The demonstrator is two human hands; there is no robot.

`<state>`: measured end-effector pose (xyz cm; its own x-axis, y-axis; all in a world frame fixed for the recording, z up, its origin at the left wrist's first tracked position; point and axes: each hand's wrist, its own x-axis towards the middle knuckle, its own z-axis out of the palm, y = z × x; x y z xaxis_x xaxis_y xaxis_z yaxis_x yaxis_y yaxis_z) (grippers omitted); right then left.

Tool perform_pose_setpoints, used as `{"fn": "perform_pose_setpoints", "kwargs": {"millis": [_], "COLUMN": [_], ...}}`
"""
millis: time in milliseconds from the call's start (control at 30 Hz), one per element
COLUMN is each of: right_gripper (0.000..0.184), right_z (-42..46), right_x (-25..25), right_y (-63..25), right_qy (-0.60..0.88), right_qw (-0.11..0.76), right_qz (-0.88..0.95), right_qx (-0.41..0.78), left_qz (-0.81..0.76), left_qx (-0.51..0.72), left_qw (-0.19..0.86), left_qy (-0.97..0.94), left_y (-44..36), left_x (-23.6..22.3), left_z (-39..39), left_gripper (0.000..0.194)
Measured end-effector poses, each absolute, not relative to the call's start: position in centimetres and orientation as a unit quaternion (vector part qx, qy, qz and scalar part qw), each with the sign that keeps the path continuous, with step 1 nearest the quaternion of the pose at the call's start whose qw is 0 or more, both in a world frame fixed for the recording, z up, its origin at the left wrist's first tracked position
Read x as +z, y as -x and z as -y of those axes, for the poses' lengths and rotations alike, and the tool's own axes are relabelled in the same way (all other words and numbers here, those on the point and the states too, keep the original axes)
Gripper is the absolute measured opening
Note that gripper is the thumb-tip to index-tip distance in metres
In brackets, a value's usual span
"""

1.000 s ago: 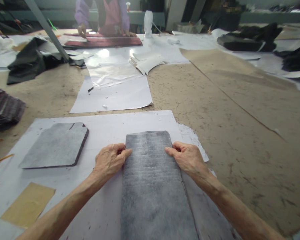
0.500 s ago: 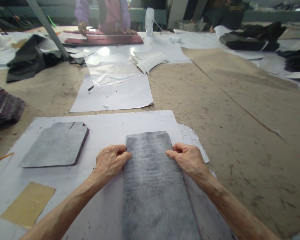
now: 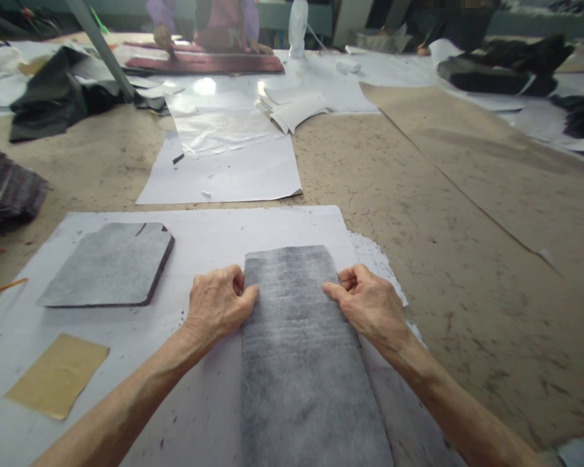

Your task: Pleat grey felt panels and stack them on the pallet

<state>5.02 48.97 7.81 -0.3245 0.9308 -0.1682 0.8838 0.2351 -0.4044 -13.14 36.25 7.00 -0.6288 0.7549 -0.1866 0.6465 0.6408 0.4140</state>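
Observation:
A long grey felt-like fabric piece (image 3: 302,363) lies in front of me on white paper (image 3: 209,233), its near end running out of view. On its left edge, near the far end, my left hand (image 3: 221,298) is closed, thumb on top and fingers curled at the side. Opposite, my right hand (image 3: 367,298) pinches the right edge in the same way. Faint cross creases mark the fabric between the hands. A stack of grey cut pieces (image 3: 109,266) with clipped corners rests to the left, and a tan paper square (image 3: 58,376) lies nearer to me.
Beyond are a white sheet (image 3: 224,175) with clear plastic film (image 3: 224,126) and white paper strips (image 3: 296,107). Dark striped fabric (image 3: 7,188) is stacked at far left. A slanted metal pole (image 3: 100,48) stands left. Across the table a person in purple sleeves (image 3: 224,26) handles reddish fabric (image 3: 204,63).
The whole scene sits slightly higher in view, as my head has tipped. Both hands keep their hold on the fabric edges, with the fingers curled a little more.

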Motion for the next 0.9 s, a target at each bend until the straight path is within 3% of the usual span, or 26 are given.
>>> {"fn": "perform_pose_setpoints", "kwargs": {"millis": [133, 233, 367, 467, 733, 900], "right_gripper": [0.044, 0.057, 0.062, 0.064, 0.067, 0.072], "right_z": [-47.7, -45.7, -43.4, -42.9, -41.8, -41.2], "right_x": [10.4, 11.1, 7.8, 6.0, 8.6, 6.9], "right_y": [-5.9, -5.6, -5.4, -5.7, -6.1, -7.0], "right_qy": [0.436, 0.279, 0.110, 0.100, 0.089, 0.057], "right_qw": [0.166, 0.226, 0.109, 0.012, 0.116, 0.015], "right_qz": [0.881, 0.932, 0.985, 0.990, 0.988, 0.992], "right_qx": [0.083, 0.037, 0.080, 0.101, 0.059, 0.112], "left_qz": [-0.868, -0.800, -0.731, -0.708, -0.710, -0.711], "left_qx": [0.157, 0.168, 0.121, 0.080, 0.075, 0.073], "left_qw": [0.032, 0.049, 0.122, 0.110, 0.091, 0.092], "left_qy": [-0.471, -0.574, -0.660, -0.693, -0.694, -0.693], "left_y": [14.4, 15.8, 17.1, 17.4, 17.3, 17.3], "left_x": [6.8, 6.2, 4.9, 3.9, 3.5, 3.4], "left_z": [-35.5, -36.5, -39.1, -40.1, -39.8, -40.0], "left_gripper": [0.052, 0.058, 0.053, 0.051, 0.052, 0.052]}}
